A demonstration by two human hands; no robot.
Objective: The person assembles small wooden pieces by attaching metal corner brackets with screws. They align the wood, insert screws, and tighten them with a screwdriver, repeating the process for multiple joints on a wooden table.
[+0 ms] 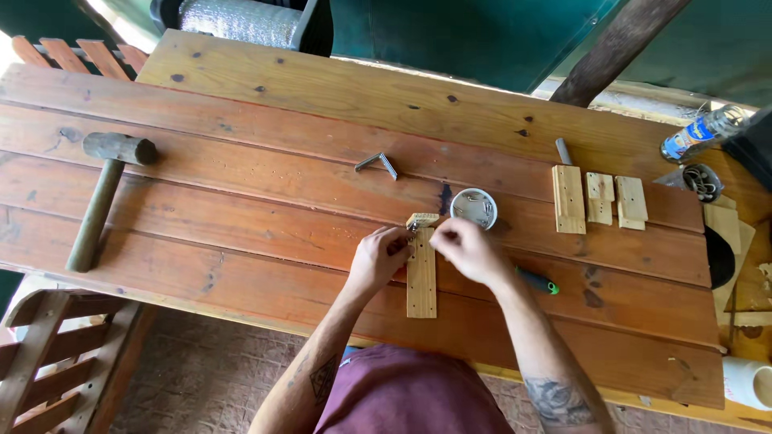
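Pinching something small at the far end of the slat (421,277), mid-desk (241,185), the left hand (378,257) and right hand (466,251) are both closed; it could slip, being so small. A screw tin (474,208) sits just beyond; hammer (100,193) far left, wood pieces (599,199) right, nothing blocking.

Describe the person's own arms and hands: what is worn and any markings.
Both forearms are bare, with no sleeves reaching them, and both hands are gloveless. The left hand has no ring or watch that shows; a dark, diamond-shaped tattoo marks that forearm. The right hand is likewise bare, with a larger shaded tattoo on its forearm.
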